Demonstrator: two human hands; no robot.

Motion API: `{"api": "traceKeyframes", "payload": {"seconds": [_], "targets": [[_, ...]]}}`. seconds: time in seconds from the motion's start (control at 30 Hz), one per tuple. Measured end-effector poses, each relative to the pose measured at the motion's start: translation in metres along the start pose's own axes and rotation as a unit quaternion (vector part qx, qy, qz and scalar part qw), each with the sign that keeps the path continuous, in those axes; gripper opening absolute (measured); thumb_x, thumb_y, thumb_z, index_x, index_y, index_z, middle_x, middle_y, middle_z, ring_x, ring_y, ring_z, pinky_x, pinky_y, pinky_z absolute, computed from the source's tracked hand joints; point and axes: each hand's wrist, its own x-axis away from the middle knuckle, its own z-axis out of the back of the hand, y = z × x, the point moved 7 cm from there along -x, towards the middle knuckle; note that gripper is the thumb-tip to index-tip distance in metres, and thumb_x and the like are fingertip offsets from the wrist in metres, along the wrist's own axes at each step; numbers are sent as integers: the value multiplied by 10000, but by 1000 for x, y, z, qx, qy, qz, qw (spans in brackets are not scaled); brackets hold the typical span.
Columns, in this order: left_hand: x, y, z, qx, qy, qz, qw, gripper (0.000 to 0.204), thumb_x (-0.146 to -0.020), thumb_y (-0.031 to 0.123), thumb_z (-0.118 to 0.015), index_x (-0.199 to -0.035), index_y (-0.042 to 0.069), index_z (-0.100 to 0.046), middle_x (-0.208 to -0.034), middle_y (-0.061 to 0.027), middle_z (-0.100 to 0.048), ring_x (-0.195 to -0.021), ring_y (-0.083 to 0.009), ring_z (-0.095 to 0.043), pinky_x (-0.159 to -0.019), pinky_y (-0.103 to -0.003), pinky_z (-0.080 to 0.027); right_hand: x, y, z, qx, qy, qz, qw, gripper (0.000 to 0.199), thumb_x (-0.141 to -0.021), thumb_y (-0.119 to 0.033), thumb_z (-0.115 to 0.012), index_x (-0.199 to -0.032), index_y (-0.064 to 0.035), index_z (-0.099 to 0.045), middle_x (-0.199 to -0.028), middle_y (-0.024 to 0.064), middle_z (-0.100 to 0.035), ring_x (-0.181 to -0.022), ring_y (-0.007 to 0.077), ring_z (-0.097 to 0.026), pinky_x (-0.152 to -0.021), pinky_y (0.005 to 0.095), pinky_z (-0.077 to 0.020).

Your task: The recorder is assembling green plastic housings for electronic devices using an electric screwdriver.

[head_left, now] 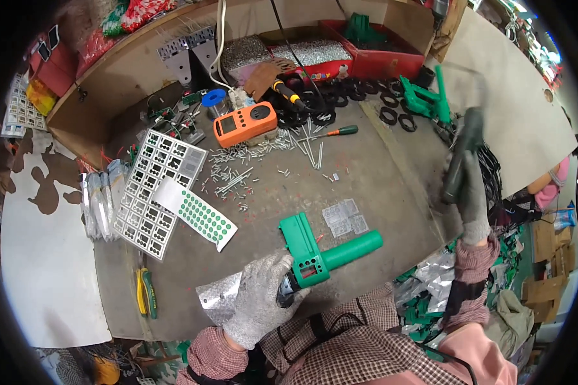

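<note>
My left hand [258, 298], in a grey knit glove, is closed round the dark middle of a green plastic tool housing [297, 247] near the table's front edge. The housing has a round green handle pointing right, and a perforated metal sleeve [221, 299] sticks out left of my hand. At the right, my gloved right hand [474, 208] grips a dark green powered screwdriver [464, 154], raised and smeared by motion. Small clear stickers [345, 217] lie just beyond the housing.
Loose screws [234, 170], an orange meter [245, 124], a screwdriver [342, 131] and sticker sheets [154, 192] cover the left and middle. Yellow-green pliers [146, 293] lie front left. Black rings [390, 115], a green housing [427, 99] and a red bin [392, 58] stand far right.
</note>
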Motion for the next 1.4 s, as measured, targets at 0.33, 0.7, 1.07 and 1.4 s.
{"api": "traceKeyframes", "payload": {"seconds": [0.33, 0.7, 1.07, 1.4], "targets": [[-1, 3, -2, -19, -27, 10, 999, 766, -712, 238, -929, -1311, -8, -518, -1266, -251, -602, -1133, -433, -604, -989, -519, -474, 68, 78, -136, -539, -18, -49, 840, 245, -989, -310, -640, -1116, -111, -576, -846, -32, -521, -748, 104, -537, -900, 415, -470], [-3, 0, -3, -23, -46, 16, 999, 775, -707, 256, -929, -1301, -19, -514, -1245, -255, -598, -1133, -447, -601, -988, -525, -473, 73, 75, -153, -520, -54, -32, 852, 271, -991, -325, -636, -1133, -107, -558, -828, -30, -490, -708, 91, -499, -882, 389, -452], [-3, -2, 1, 3, -40, 19, 999, 723, -698, 210, -922, -1263, -59, -560, -1201, -280, -629, -1088, -480, -630, -962, -522, -505, 66, 69, -177, -566, -143, -35, 811, 331, -1009, -378, -642, -1122, -86, -536, -820, -40, -477, -719, 82, -491, -911, 368, -426], [-6, -6, -1, 9, -71, 55, 996, 675, -702, 226, -894, -1245, -30, -586, -1168, -257, -623, -1103, -461, -615, -961, -487, -498, 66, 70, -178, -574, -140, -56, 805, 308, -998, -368, -658, -1110, -109, -535, -810, -41, -455, -712, 89, -479, -924, 377, -417]]}}
